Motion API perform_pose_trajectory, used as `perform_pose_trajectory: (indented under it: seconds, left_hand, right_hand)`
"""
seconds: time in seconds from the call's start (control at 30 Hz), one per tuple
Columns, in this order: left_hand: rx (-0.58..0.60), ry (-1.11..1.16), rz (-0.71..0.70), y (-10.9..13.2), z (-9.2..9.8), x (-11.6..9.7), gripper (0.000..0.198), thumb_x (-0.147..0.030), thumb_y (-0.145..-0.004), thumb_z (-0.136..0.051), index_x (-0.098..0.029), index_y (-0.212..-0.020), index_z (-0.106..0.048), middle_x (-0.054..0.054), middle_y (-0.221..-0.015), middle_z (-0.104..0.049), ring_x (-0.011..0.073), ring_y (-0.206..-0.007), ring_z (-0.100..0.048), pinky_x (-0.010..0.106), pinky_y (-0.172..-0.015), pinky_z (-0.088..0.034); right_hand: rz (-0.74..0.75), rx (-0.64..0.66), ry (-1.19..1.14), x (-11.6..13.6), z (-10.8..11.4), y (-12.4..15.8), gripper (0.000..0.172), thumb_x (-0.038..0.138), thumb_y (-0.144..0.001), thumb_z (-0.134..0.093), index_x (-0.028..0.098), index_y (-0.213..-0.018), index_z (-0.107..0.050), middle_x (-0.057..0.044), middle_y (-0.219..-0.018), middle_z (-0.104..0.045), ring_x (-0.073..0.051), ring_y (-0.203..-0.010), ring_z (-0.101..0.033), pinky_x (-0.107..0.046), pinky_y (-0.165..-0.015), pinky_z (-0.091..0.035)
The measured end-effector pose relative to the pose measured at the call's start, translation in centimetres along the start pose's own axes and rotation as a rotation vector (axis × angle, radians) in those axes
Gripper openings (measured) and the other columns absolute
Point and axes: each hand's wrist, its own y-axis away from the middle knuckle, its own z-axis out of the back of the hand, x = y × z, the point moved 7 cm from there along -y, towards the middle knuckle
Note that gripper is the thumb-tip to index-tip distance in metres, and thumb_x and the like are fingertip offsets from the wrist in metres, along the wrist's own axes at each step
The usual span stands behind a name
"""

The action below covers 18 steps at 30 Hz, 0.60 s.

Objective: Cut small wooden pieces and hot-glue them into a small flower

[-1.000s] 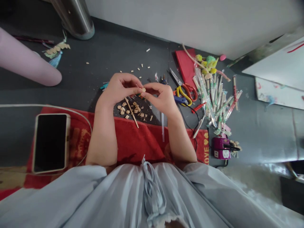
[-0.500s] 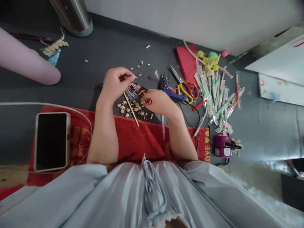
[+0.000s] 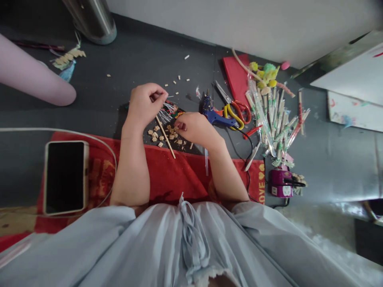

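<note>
My left hand (image 3: 146,103) is closed in a pinch, with a thin white strand (image 3: 170,96) sticking out from its fingertips. Just below those fingertips lies a bundle of similar thin white strands (image 3: 165,114) on a dark piece with a colourful pattern (image 3: 177,111), partly covered by my right hand. My right hand (image 3: 196,128) has its fingers curled together over small wooden pieces (image 3: 154,135); whether it grips one is hidden. Between the hands a slim wooden stick (image 3: 166,138) slants across the pieces onto the red cloth (image 3: 176,175).
Right of my hands are a blue glue gun (image 3: 218,118), scissors (image 3: 223,93) and wrapped sticks (image 3: 273,115). A phone (image 3: 66,175) lies at left beside a white cable (image 3: 98,137). A pink cylinder (image 3: 38,75) juts in, and a purple box (image 3: 280,183) sits right.
My right hand has shifted slightly left over the wooden pieces. My left hand has moved a little left, and more of the white strand shows beyond its fingertips.
</note>
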Motion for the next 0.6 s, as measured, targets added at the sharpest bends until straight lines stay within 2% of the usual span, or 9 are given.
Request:
perform_pose_trajectory:
  seconds: [0.27, 0.47, 0.6]
  left_hand:
    - [0.007, 0.002, 0.012, 0.04, -0.08, -0.08, 0.011, -0.031, -0.077, -0.064, -0.020, -0.079, -0.065, 0.001, -0.063, -0.059, 0.0168, -0.076, -0.060, 0.025, -0.070, -0.047]
    - [-0.009, -0.089, 0.032, 0.06, 0.02, -0.09, 0.010, -0.028, -0.077, -0.064, -0.019, -0.079, -0.069, 0.000, -0.062, -0.061, 0.0130, -0.064, -0.056, 0.026, -0.065, -0.044]
    - [-0.013, -0.150, 0.035, -0.03, 0.11, -0.40, 0.012, -0.026, -0.076, -0.064, -0.018, -0.079, -0.071, -0.001, -0.060, -0.061, 0.0106, -0.057, -0.054, 0.027, -0.059, -0.040]
  right_hand:
    - [-0.003, 0.004, -0.008, 0.01, -0.16, -0.05, 0.019, 0.016, -0.078, -0.053, 0.016, -0.087, -0.070, -0.007, -0.087, -0.070, -0.020, -0.085, -0.061, -0.030, -0.075, -0.041]
    - [0.001, 0.000, -0.040, -0.18, 0.18, -0.01, 0.020, 0.016, -0.077, -0.057, 0.015, -0.092, -0.070, -0.007, -0.086, -0.070, -0.020, -0.086, -0.061, -0.031, -0.077, -0.042]
    - [0.019, -0.016, -0.072, -0.40, 0.66, 0.21, 0.024, 0.010, -0.072, -0.057, 0.013, -0.092, -0.071, -0.007, -0.084, -0.070, -0.018, -0.079, -0.061, -0.029, -0.074, -0.043]
